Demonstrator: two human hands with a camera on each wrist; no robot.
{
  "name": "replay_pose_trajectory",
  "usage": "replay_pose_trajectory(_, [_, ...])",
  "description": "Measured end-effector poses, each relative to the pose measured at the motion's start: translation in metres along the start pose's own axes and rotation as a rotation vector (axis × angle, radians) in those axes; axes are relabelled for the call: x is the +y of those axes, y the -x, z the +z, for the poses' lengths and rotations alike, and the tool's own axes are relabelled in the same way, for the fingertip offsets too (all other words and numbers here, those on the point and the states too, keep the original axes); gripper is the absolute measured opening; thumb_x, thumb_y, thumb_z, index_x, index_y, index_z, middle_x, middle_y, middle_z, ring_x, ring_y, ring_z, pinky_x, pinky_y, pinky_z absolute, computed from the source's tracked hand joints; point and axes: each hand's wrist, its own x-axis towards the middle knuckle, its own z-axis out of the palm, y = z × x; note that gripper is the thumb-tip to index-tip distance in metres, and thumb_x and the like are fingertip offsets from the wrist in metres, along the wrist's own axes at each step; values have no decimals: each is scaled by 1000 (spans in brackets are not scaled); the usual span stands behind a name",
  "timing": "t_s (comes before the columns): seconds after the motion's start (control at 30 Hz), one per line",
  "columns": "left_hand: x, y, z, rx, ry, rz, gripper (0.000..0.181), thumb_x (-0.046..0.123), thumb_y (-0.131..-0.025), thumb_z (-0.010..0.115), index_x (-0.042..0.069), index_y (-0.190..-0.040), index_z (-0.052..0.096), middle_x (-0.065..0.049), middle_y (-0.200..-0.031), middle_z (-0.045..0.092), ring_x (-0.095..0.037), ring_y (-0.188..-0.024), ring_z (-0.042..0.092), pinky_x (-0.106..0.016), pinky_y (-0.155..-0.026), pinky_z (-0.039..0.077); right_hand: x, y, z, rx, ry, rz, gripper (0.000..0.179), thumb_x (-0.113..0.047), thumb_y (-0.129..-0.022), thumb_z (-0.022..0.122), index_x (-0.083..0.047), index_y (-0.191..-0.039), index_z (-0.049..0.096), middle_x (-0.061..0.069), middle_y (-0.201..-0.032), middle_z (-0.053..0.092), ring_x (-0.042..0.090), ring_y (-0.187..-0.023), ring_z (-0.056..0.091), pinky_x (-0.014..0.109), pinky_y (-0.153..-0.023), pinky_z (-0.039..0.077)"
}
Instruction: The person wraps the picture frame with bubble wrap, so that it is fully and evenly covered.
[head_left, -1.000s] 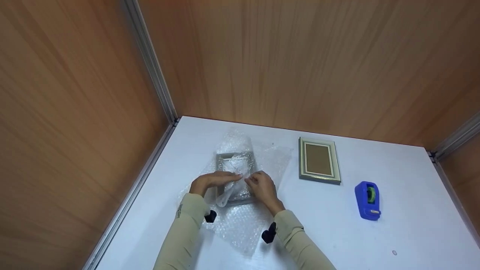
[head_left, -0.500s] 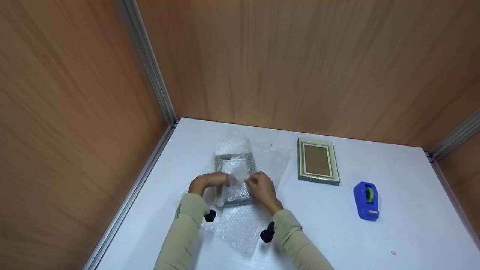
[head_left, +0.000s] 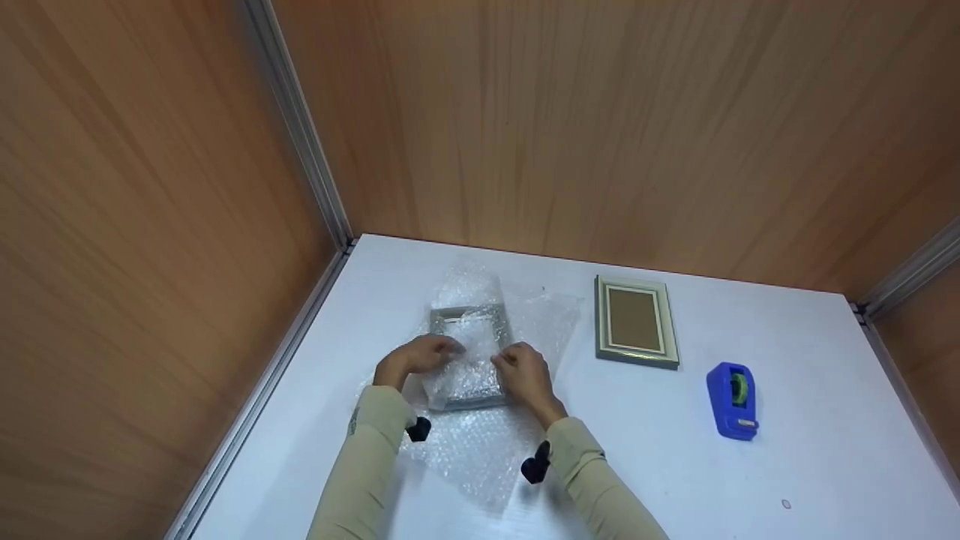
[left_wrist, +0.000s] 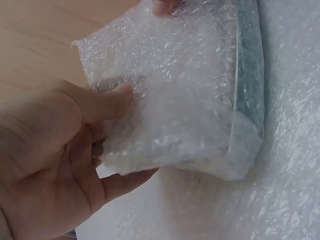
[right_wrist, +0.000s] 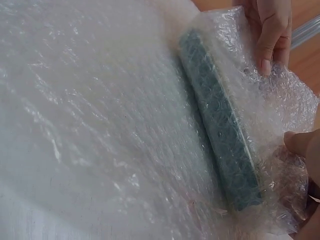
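A picture frame lies on a sheet of bubble wrap, with part of the wrap folded over it. My left hand pinches the folded wrap at the frame's left side. In the left wrist view, the left thumb lies on top of the wrap and fingers are beneath it. My right hand pinches the wrap along the frame's right side. In the right wrist view, the right thumb presses on the wrap, and the frame's greenish edge shows through the plastic. Some right fingers are hidden.
A second picture frame with a brown centre lies at the back right. Nearer the right side is a blue tape dispenser with a green roll. Wooden panels border the white table at the back and sides.
My left hand's fingers have drawn back slightly left and curled onto the wrap. The lifted flap between the hands now lies flatter over the frame. My right hand has barely moved.
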Motion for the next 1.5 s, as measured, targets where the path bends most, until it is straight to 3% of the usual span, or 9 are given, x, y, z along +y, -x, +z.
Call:
replay_pose_trajectory(0.27, [0,-3,11,169,-20,-1,22,11,-94,59,11,-114,69,-9,-114,68,-29,-110,61,-44,-95,49,1,0,4,28,18,1,13,-21,-86,71,-10,-80,70,1,-79,63,14,-73,57,34,-68,49])
replay_pose_trajectory(0.5, [-3,-10,21,287,-62,31,19,2,-89,61,9,-103,71,-8,-102,70,-27,-96,65,-44,-84,52,1,2,9,109,100,-62,11,-19,-84,73,-10,-80,70,1,-81,63,17,-77,60,36,-69,50])
replay_pose_trajectory(0.63, [-2,-12,26,331,-92,15,22,-1,-88,59,10,-104,69,-7,-105,70,-28,-100,65,-45,-84,53,2,3,12,124,140,-79,9,-18,-84,72,-10,-82,70,2,-83,63,19,-79,60,36,-70,51])
replay_pose_trajectory(0.83, [0,-15,34,380,-163,-3,25,-3,-86,60,11,-106,65,-6,-103,69,-27,-96,65,-46,-80,53,3,4,13,112,138,-62,17,-14,-85,70,-12,-101,67,0,-87,63,17,-82,59,36,-70,51])
replay_pose_trajectory(1.03, [2,-16,39,432,-248,22,42,-2,-83,65,15,-120,55,-7,-101,62,-27,-88,63,-44,-73,53,5,5,13,109,154,-119,19,-10,-86,68,-14,-104,69,3,-90,61,19,-83,57,37,-68,50])
replay_pose_trajectory(1.17, [3,-15,40,421,-295,25,39,0,-84,66,17,-118,60,-8,-101,58,-27,-88,63,-42,-72,53,6,5,13,79,136,-152,14,-7,-87,65,-11,-99,72,6,-97,58,22,-90,55,38,-75,50])
replay_pose_trajectory(1.3, [7,-13,39,363,-289,-27,34,2,-87,63,16,-117,64,-9,-106,56,-27,-95,61,-42,-79,53,7,5,13,54,133,-166,14,-9,-86,67,-8,-99,72,9,-106,53,24,-95,51,39,-80,48])
replay_pose_trajectory(1.5, [11,-13,36,301,-267,-87,33,4,-89,61,15,-120,64,-11,-113,55,-28,-106,58,-43,-90,51,7,6,14,0,105,-100,21,-20,-85,72,-10,-103,71,9,-115,47,25,-105,46,38,-85,46])
